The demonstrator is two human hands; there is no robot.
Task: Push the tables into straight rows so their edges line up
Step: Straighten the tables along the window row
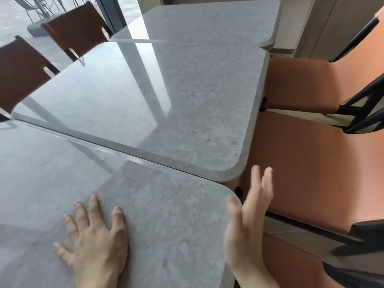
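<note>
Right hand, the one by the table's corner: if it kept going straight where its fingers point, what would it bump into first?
Probably the middle table's rounded near corner. The right hand points up and away; depth is unclear, so it might slip past over the orange chair seat.

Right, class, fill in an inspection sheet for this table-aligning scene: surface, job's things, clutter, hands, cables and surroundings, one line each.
Surface: grey marble-look tops, glossy, with window reflections.
Job's things: near table, middle table and far table stand in a row; their right edges are stepped, not in line.
Clutter: nothing seen on the tops.
Hands: left hand lies flat on the near table, fingers spread; right hand is open at that table's right corner, blurred, contact unclear.
Cables: nothing seen.
Surroundings: orange chairs on the right, brown chairs on the left, window behind.
</note>
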